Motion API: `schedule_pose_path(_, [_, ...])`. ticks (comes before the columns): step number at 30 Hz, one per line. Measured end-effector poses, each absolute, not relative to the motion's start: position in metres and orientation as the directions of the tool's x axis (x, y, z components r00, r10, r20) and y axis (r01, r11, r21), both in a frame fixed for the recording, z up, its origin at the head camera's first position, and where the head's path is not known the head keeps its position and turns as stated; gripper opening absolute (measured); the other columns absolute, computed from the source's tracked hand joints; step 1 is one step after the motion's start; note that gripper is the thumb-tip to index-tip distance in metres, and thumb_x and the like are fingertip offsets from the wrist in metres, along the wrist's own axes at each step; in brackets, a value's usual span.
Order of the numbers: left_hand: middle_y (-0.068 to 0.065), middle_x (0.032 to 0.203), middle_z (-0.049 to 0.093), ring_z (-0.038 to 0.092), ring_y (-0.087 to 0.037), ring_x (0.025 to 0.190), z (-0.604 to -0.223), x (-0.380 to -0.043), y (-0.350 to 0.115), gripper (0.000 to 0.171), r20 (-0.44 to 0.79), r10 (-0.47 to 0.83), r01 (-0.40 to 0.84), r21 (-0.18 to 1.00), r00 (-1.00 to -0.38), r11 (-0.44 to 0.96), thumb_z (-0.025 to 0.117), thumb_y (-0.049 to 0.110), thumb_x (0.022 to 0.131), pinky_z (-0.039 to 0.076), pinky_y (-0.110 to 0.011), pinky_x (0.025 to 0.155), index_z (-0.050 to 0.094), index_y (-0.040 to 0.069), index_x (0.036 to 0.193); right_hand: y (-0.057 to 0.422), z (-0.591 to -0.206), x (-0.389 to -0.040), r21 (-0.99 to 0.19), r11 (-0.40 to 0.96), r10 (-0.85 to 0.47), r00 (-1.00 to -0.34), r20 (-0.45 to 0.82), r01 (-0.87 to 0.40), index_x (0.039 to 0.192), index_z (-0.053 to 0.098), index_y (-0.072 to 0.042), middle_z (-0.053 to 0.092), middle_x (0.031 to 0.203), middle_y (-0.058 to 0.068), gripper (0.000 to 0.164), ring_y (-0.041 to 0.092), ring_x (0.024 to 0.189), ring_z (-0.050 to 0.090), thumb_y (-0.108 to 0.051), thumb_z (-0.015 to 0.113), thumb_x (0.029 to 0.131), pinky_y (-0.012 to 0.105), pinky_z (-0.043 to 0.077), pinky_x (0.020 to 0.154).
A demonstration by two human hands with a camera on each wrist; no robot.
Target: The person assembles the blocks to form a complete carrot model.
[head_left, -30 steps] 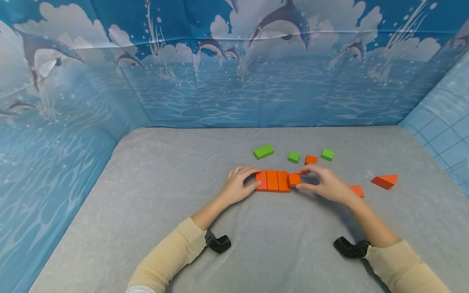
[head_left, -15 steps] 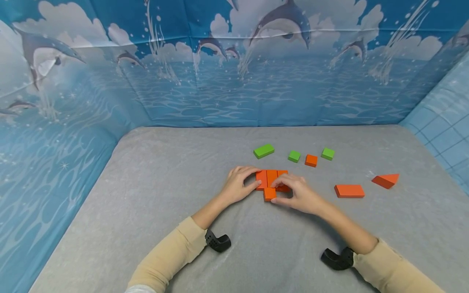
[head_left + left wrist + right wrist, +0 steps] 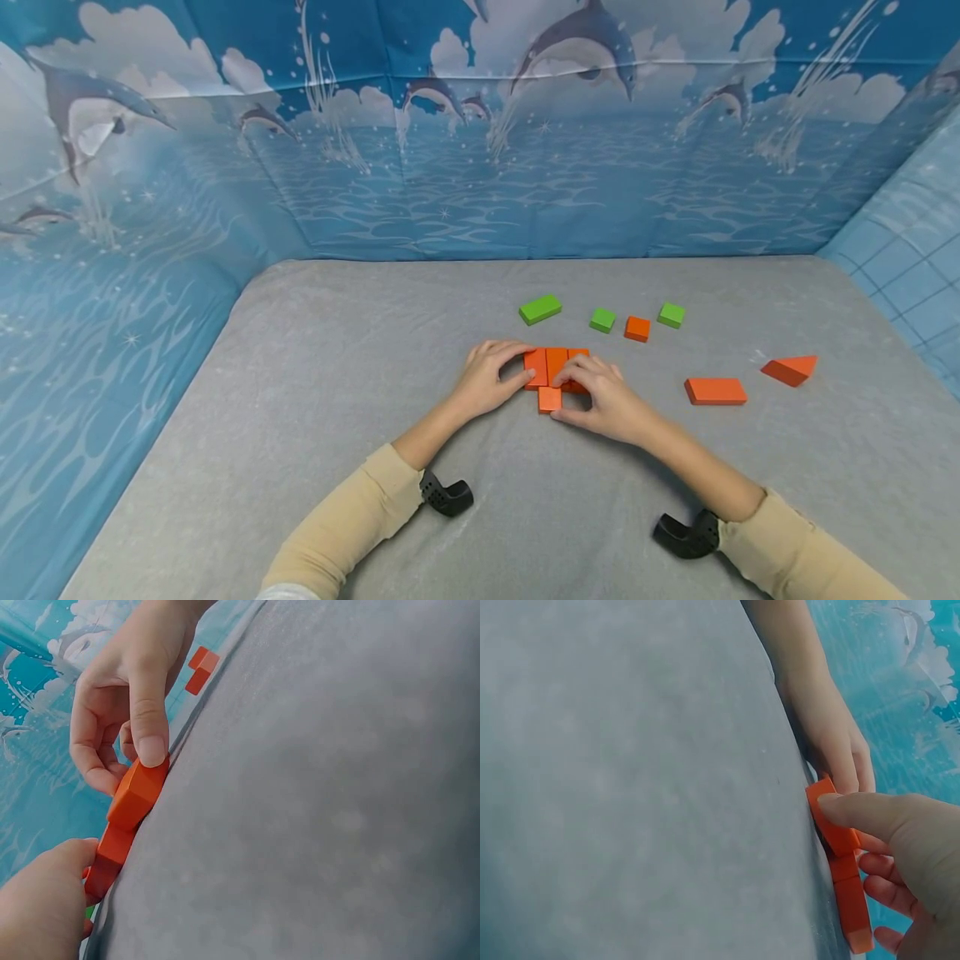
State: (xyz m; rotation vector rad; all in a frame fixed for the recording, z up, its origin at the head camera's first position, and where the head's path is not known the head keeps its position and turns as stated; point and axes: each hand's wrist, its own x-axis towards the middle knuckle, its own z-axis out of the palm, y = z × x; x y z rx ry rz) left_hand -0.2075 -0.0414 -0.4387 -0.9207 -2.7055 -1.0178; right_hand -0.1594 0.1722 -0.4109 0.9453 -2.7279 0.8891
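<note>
Three flat orange blocks lie side by side in a row in the head view. My left hand (image 3: 487, 379) grips the left block (image 3: 535, 367), thumb at its near edge and a finger at its far edge. The middle block (image 3: 557, 362) adjoins it. My right hand (image 3: 611, 404) partly covers the right block (image 3: 577, 353). Between thumb and finger, that hand pinches a small orange block (image 3: 550, 400) at the near side of the row, around the seam of the left and middle blocks. In the left wrist view, the thumb presses the small block (image 3: 139, 795).
Behind the row lie a long green block (image 3: 540, 310), two small green blocks (image 3: 602, 321) and a small orange block (image 3: 637, 329). To the right are a long orange block (image 3: 716, 392) and an orange wedge (image 3: 790, 370). A dolphin-print curtain (image 3: 465, 192) borders the grey surface.
My right hand has carried the small orange block from the row's right end to its near side, then slightly left. My left hand has stayed at the left block.
</note>
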Motion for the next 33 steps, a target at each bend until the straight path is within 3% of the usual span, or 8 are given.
schedule_pose_path(19, [-0.001, 0.124, 0.056, 0.045, -0.02, 0.114, -0.44, -0.207, -0.042, 0.039, 0.313, 0.501, 0.583, 0.557, -0.807, 0.591, 0.058, 0.034, 0.089, 0.027, -0.043, 0.1, 0.057, 0.016, 0.124, 0.171, -0.413, -0.16, -0.47, 0.651, -0.524, -0.8, 0.292, -0.597, 0.096, 0.059, -0.013, 0.055, 0.098, -0.001, 0.033, 0.019, 0.092, 0.05, -0.022, 0.079, 0.071, 0.036, 0.029, 0.074])
schedule_pose_path(25, [0.0, 0.125, 0.056, 0.044, -0.019, 0.114, -0.44, -0.206, -0.041, 0.039, 0.303, 0.503, 0.578, 0.559, -0.809, 0.594, 0.057, 0.035, 0.09, 0.026, -0.042, 0.101, 0.057, 0.017, 0.125, 0.177, -0.414, -0.166, -0.516, 0.539, -0.494, -0.746, 0.447, -0.666, 0.095, 0.061, -0.009, 0.057, 0.092, 0.002, 0.035, 0.018, 0.085, 0.053, -0.016, 0.081, 0.068, 0.036, 0.029, 0.073])
schedule_pose_path(27, [0.0, 0.125, 0.056, 0.044, -0.02, 0.115, -0.439, -0.206, -0.041, 0.039, 0.307, 0.502, 0.58, 0.561, -0.809, 0.591, 0.058, 0.034, 0.089, 0.026, -0.042, 0.101, 0.057, 0.017, 0.124, 0.184, -0.412, -0.173, -0.525, 0.514, -0.457, -0.735, 0.502, -0.678, 0.095, 0.061, -0.005, 0.058, 0.091, 0.005, 0.034, 0.02, 0.083, 0.054, -0.01, 0.08, 0.067, 0.039, 0.035, 0.075])
schedule_pose_path(33, [-0.001, 0.125, 0.056, 0.044, -0.02, 0.116, -0.439, -0.206, -0.041, 0.039, 0.313, 0.503, 0.584, 0.562, -0.805, 0.585, 0.058, 0.034, 0.089, 0.025, -0.043, 0.102, 0.057, 0.016, 0.124, 0.222, -0.405, -0.197, -0.582, 0.583, -0.308, -0.817, 0.488, -0.567, 0.105, 0.058, 0.004, 0.058, 0.099, 0.017, 0.035, 0.031, 0.089, 0.052, 0.0, 0.073, 0.073, 0.047, 0.041, 0.076])
